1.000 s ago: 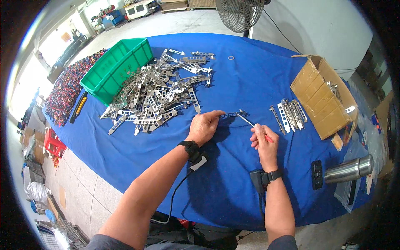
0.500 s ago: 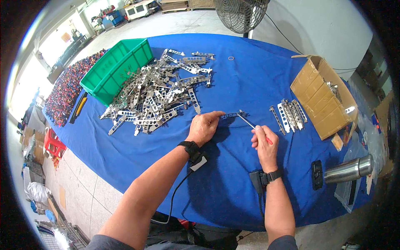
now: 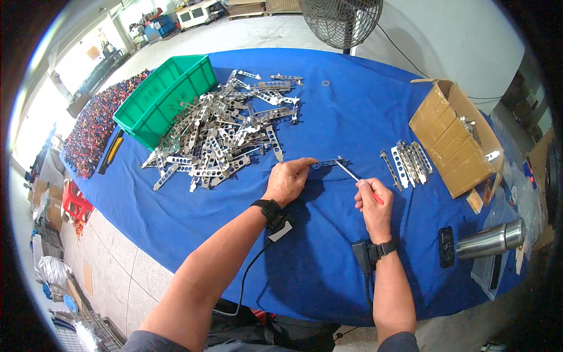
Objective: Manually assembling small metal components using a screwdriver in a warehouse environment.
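Pinched between the thumb and fingers of my left hand [image 3: 288, 180] is one end of a perforated metal bracket strip [image 3: 322, 164], held just over the blue cloth. My right hand [image 3: 374, 198] is closed round a slim tool with a red handle and a silver shaft [image 3: 350, 172]. The tool's tip touches, or nearly touches, the strip's far right end; which of the two I cannot tell. Beyond my left hand lies a tangled pile of similar bracket strips [image 3: 220, 132]. To the right of my right hand, several strips [image 3: 410, 163] lie side by side in a row.
A green plastic crate [image 3: 149, 126] tips toward the pile. Many small coloured pieces [image 3: 97, 126] cover the far left, near a yellow-black cutter [image 3: 111, 151]. At right stand a cardboard box [image 3: 448, 138], a steel flask [image 3: 492, 237] and a black case [image 3: 446, 246]. A fan [image 3: 342, 20] is behind.
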The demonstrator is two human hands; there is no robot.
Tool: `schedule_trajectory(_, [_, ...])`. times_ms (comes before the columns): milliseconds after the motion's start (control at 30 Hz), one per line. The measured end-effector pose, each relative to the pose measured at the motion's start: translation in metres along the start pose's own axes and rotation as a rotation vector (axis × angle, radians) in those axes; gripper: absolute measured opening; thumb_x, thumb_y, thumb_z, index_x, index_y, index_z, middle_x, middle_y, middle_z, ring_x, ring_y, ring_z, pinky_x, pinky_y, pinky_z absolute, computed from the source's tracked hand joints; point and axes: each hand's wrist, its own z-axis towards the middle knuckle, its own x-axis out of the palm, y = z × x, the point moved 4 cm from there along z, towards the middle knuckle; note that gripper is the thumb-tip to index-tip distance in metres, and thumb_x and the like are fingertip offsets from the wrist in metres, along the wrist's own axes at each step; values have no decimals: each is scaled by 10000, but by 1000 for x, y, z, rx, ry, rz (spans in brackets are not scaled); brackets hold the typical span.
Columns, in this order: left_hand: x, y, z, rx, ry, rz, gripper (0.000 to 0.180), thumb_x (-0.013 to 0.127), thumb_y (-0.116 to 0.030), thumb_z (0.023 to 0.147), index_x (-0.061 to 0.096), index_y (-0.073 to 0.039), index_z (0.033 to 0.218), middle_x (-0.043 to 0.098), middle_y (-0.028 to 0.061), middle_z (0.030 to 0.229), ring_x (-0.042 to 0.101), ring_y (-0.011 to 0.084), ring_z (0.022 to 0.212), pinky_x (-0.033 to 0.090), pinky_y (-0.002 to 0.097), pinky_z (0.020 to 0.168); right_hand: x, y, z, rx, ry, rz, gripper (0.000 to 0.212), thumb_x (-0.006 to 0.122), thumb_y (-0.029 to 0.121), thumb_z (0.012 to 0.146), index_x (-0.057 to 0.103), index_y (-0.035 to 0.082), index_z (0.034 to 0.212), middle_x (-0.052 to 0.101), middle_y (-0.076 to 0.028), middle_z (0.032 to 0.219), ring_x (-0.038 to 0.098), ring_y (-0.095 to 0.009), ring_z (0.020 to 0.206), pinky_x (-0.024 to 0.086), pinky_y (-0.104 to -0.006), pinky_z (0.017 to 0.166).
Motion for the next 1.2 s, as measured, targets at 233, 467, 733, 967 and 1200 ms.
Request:
schedule_trajectory(233, [2,2,1,-3,28,-10,252,568,-116,911,705,-95,1122,643,168,707,650,265,620,498,374,616,-5,-10,2,-38,-6,3,225,620,172,948,650,10,795,606,-31,609,565,-76,509,450,-229,468])
schedule_trajectory(467, [2,4,0,-15,30,8,244,581,-116,911,707,-97,1120,617,156,670,610,225,575,480,353,587,-4,-4,2,42,-18,13,305,620,224,958,647,1,753,598,-34,594,558,-75,499,431,-219,442])
schedule_trajectory(733, [2,2,1,-11,20,25,243,578,-114,913,713,-99,1114,624,147,673,608,204,567,480,346,579,-6,-3,1,42,-64,21,361,619,234,960,631,2,684,587,-36,556,545,-75,463,418,-221,418])
schedule_trajectory(967, [2,4,0,49,1,-13,247,575,-112,910,710,-88,1116,658,156,725,649,217,618,497,351,605,-6,1,1,1,-76,-41,338,599,219,957,617,13,691,558,-23,569,501,-70,461,394,-215,413])
schedule_trajectory(1200, [4,4,0,34,5,-17,241,581,-104,916,709,-86,1119,665,156,737,645,211,622,501,349,614,-10,-9,2,-13,-49,-54,285,608,193,947,619,22,719,564,-18,586,517,-62,484,403,-218,435])
